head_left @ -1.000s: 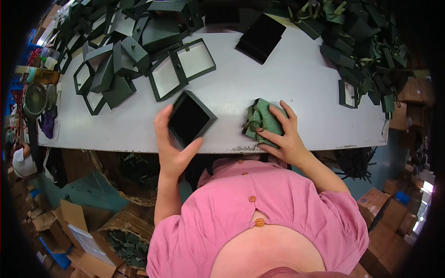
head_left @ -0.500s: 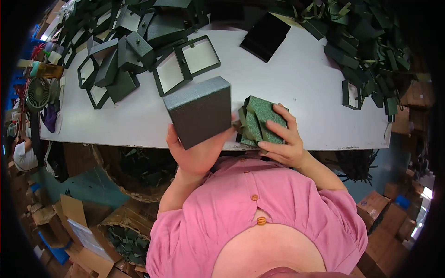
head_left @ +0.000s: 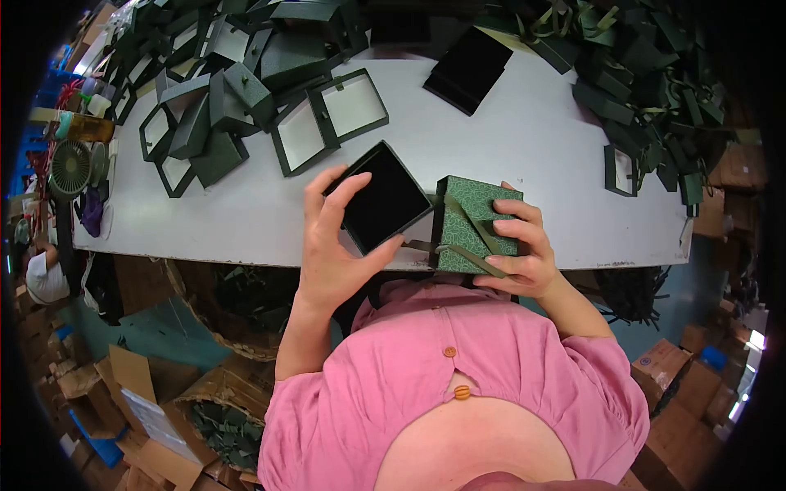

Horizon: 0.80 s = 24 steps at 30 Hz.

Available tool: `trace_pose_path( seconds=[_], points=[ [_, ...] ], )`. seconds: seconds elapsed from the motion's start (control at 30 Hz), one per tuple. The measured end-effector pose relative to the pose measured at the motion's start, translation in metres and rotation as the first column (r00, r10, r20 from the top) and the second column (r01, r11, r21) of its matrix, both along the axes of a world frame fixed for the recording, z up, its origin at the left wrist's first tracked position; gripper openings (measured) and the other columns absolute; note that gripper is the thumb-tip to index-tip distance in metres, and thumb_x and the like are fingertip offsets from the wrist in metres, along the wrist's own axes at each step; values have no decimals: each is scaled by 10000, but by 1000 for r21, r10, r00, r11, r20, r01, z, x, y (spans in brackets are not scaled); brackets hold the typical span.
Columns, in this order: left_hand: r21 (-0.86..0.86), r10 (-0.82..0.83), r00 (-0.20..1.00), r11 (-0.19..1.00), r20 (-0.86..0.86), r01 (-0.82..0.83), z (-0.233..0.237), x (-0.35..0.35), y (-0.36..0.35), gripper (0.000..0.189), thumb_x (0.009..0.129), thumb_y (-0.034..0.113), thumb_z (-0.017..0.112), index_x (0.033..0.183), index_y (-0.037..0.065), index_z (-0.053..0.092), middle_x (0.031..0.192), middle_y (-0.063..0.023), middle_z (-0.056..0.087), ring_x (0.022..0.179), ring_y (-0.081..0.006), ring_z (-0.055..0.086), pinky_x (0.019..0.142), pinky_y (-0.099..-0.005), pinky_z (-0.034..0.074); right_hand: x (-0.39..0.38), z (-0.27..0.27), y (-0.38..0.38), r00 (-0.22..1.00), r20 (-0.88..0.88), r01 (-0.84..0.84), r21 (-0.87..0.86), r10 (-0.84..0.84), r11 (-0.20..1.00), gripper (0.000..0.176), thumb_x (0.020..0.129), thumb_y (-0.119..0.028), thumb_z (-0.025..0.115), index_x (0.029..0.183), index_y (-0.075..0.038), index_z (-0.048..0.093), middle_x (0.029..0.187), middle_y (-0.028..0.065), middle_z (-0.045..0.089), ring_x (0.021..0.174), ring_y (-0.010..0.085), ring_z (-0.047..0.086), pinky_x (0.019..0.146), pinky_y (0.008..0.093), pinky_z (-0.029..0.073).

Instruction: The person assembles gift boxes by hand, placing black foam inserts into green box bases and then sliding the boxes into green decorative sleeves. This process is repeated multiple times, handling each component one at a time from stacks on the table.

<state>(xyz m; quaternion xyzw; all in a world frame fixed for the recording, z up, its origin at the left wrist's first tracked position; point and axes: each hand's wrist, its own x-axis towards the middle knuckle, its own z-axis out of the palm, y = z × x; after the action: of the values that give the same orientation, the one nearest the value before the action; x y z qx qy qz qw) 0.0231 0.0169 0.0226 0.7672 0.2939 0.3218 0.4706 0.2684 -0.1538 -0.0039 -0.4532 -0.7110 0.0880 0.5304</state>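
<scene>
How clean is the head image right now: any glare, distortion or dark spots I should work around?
Head view: wide-lens distortion bows the near edge of the table, and the corners fall to black; glare whites out spots at the far right edge; the black inside of the open box shows almost no detail; the patterned green box reads fairly clearly.

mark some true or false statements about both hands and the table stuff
1. The left hand holds a black-lined box. True.
2. The patterned green box has no ribbon on it. False: olive ribbon runs across the patterned green box.
3. The right hand is empty. False: it holds the patterned green box.
4. Neither hand touches the black panels. True.
5. The fan is at the table's right end. False: the fan is at the left.
</scene>
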Motion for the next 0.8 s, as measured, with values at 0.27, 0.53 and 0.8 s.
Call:
trace_pose_path(
  seconds=[0.27,0.53,0.8],
  points=[
    [175,-346,935,918,-82,355,6,-8,6,890,579,135,955,1395,109,600,1443,-164,522,1260,-370,516,1078,-478,423,9,15,8,991,49,-115,-148,124,982,360,734,-184,936,999,-142,696,1423,157,574,1334,406,523,1154,699,319],
    [24,-413,900,910,138,413,-11,-1,-13,1388,670,275,985,1686,178,44,1725,-297,-33,1614,-416,50,1266,-507,173,-28,11,42,971,2,-234,-203,239,951,463,848,-266,838,1284,-211,694,1631,232,306,1496,470,291,1200,670,190],
    [74,49,954,997,-295,-28,-9,-92,26,1072,687,158,909,1596,48,351,1544,-155,449,1363,-286,513,1152,-409,404,58,-4,130,901,380,291,-176,-208,940,779,810,-154,802,1518,-89,485,1582,245,392,1488,506,326,1224,543,322]
  ],
)
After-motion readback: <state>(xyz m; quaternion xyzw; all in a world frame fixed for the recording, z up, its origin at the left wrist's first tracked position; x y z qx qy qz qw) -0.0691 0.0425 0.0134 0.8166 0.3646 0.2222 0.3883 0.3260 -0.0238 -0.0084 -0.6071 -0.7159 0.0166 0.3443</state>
